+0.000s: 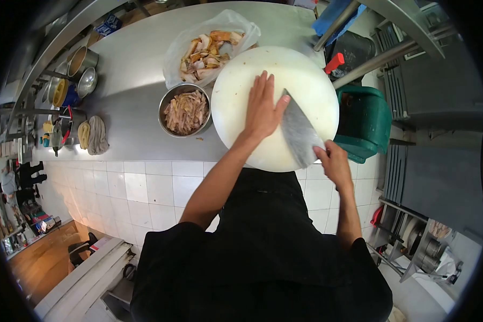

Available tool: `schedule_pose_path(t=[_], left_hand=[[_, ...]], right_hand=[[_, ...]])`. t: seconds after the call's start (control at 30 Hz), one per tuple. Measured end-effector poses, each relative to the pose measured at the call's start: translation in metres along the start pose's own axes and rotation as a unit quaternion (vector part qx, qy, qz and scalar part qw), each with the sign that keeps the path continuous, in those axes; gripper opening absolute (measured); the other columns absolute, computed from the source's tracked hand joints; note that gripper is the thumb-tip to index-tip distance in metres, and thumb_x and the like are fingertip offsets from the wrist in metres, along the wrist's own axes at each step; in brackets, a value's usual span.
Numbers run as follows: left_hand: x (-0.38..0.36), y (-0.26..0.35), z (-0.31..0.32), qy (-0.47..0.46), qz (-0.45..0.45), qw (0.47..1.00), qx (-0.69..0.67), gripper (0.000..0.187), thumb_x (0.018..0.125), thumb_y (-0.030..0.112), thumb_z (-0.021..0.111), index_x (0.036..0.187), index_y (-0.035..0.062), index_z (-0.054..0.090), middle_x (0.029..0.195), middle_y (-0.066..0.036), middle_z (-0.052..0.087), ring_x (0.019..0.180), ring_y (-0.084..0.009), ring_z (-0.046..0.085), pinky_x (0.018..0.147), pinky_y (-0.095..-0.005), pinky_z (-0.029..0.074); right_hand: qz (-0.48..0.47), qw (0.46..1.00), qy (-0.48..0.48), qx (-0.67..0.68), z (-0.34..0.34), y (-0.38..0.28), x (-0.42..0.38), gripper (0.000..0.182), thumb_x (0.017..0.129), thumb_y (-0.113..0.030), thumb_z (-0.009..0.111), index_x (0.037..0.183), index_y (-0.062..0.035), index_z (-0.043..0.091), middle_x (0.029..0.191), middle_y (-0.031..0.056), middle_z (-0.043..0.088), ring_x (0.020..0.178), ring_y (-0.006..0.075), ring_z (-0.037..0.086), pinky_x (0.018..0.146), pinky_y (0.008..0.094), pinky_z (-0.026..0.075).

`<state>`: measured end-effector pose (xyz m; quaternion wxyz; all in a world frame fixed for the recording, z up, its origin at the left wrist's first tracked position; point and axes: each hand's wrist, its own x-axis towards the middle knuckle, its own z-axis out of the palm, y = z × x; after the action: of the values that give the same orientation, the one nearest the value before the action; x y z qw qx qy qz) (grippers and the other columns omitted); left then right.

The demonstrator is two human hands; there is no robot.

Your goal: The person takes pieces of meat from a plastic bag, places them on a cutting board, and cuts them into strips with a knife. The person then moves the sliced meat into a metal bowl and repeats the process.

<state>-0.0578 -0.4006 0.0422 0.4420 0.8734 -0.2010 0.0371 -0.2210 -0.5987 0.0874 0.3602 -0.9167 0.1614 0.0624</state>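
A round white cutting board [306, 70] sits at the front of the steel table. My left hand [264, 107] lies flat on it, fingers stretched out and together, the thumb at the cleaver's tip. My right hand [334, 162] is closed around the handle of a broad cleaver [299, 131], whose blade lies across the board. The fingers hide most of the handle. Left of the board stands a metal bowl [162, 121] filled with sliced meat strips [187, 111]. Behind it, larger meat pieces [209, 53] lie in an open clear plastic bag [247, 27].
A green bin [366, 121] stands right of the board, close to a red handle [334, 63]. Folded cloths [95, 135] lie on the steel table [134, 107] at left, near several pots and bowls [82, 60]. Metal posts rise at the right. A person [24, 174] is at far left.
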Motion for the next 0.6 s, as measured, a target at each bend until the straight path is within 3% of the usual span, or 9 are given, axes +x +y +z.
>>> schedule_pose_path(t=[0.03,0.13,0.3,0.37,0.6], left_hand=[[-0.003,0.005,0.005,-0.015,-0.001,0.999,0.028,0.072,0.099,0.035,0.06,0.151,-0.0062,0.033,0.161,-0.028,0.024,0.149,-0.0452,0.023,0.122,-0.0548,0.019],[-0.009,0.005,0.012,-0.007,-0.002,0.996,0.087,0.069,0.1,0.033,0.057,0.152,-0.0061,0.033,0.162,-0.028,0.024,0.151,-0.0445,0.022,0.123,-0.0544,0.018],[-0.014,-0.026,-0.026,0.074,-0.023,0.988,0.136,0.058,0.102,0.021,0.051,0.151,-0.0047,0.035,0.161,-0.027,0.028,0.151,-0.043,0.024,0.123,-0.0533,0.018],[-0.018,-0.04,-0.056,0.135,-0.01,0.978,0.161,0.053,0.102,0.013,0.049,0.152,0.0006,0.038,0.158,-0.025,0.035,0.149,-0.0417,0.03,0.122,-0.0528,0.021],[-0.02,-0.093,-0.136,0.186,-0.042,0.969,0.155,0.052,0.103,0.015,0.049,0.153,0.0064,0.038,0.154,-0.021,0.042,0.145,-0.0422,0.036,0.119,-0.0532,0.028]], right_hand=[[-0.014,1.0,-0.002,-0.027,0.009,-0.012,0.003,0.031,0.096,-0.027,0.067,0.09,0.0028,0.059,0.077,0.0266,0.067,0.069,0.0454,0.065,0.062,0.0507,0.048],[-0.004,0.995,-0.006,-0.095,0.031,-0.062,0.008,0.031,0.098,-0.028,0.063,0.095,0.0018,0.056,0.082,0.0309,0.067,0.081,0.0522,0.065,0.069,0.0579,0.049],[-0.027,0.994,-0.057,-0.087,0.055,-0.097,0.029,0.03,0.098,-0.027,0.062,0.099,0.0021,0.057,0.084,0.0306,0.068,0.084,0.051,0.066,0.075,0.0583,0.05],[-0.105,0.99,-0.081,-0.046,0.066,-0.112,0.039,0.029,0.097,-0.027,0.063,0.1,0.002,0.059,0.087,0.0298,0.069,0.086,0.0498,0.066,0.076,0.0576,0.051],[-0.151,0.98,-0.113,-0.068,0.055,-0.154,0.051,0.03,0.095,-0.027,0.066,0.104,0.0008,0.062,0.087,0.0276,0.069,0.086,0.0473,0.067,0.077,0.0541,0.052]])
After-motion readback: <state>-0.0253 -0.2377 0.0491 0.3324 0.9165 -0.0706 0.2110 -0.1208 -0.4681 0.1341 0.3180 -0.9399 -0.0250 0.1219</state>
